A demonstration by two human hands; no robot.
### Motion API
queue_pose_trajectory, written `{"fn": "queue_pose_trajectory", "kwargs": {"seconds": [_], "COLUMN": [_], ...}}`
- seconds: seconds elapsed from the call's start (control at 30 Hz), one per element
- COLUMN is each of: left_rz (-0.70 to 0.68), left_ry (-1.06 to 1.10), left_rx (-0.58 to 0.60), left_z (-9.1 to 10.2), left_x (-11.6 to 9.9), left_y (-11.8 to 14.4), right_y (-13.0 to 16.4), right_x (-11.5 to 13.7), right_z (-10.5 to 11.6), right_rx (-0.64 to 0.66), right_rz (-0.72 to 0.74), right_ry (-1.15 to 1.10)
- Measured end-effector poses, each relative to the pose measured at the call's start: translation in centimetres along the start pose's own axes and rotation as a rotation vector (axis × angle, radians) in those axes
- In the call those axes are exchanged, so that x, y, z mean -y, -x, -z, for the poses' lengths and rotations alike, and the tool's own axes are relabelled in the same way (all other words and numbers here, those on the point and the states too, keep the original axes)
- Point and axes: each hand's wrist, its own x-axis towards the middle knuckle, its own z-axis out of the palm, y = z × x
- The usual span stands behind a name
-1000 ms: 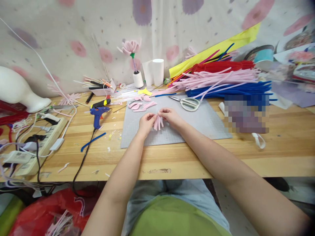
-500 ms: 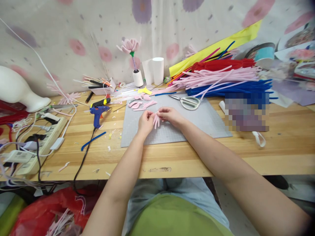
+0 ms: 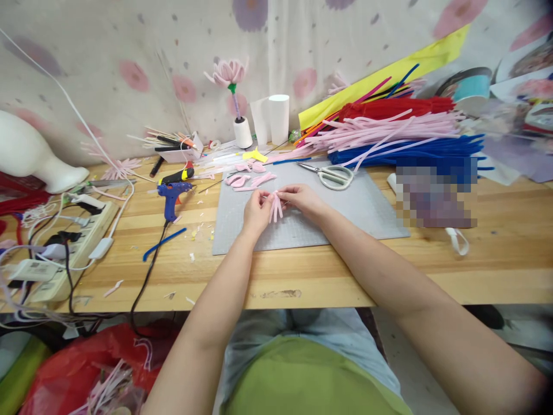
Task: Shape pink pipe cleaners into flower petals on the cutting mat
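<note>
Pink pipe-cleaner bunch splays a bit wider than half a second ago, so probably still being arranged. Left hand and right hand both pinch its top, over the grey cutting mat.

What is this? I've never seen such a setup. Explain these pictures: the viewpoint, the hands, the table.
No machine here: these are a person's own two bare hands. Every picture comes from one camera worn on that person's head, looking forward and down. The left hand and right hand hold a small bunch of pink strips over a grey mat. Scissors and pink pieces lie on the mat. To the left is a blue glue gun; behind the mat, a pink flower stands in a white holder. At the back right lie bundles of red, pink and blue pipe cleaners.
</note>
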Motion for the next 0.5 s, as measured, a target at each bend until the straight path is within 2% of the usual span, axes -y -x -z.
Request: {"fn": "queue_pose_trajectory", "kwargs": {"seconds": [0.13,0.27,0.37,0.5], "left_rz": [0.030,0.053,0.052,0.097], "left_ry": [0.077,0.121,0.131,0.208], "left_rx": [0.047,0.054,0.068,0.109], "left_z": [-0.10,-0.14,-0.20,-0.30], "left_x": [0.32,0.40,0.22,0.35], "left_y": [-0.27,-0.43,-0.33,-0.29], "right_y": [0.04,0.23,0.18,-0.34], "right_x": [-0.03,0.12,0.19,-0.01], "right_z": [-0.21,-0.21,-0.05,0.04], "right_rx": [-0.038,-0.016,-0.017,-0.080], "right_rz": [-0.017,-0.020,0.001,0.063], "right_ry": [0.034,0.037,0.056,0.117]}}
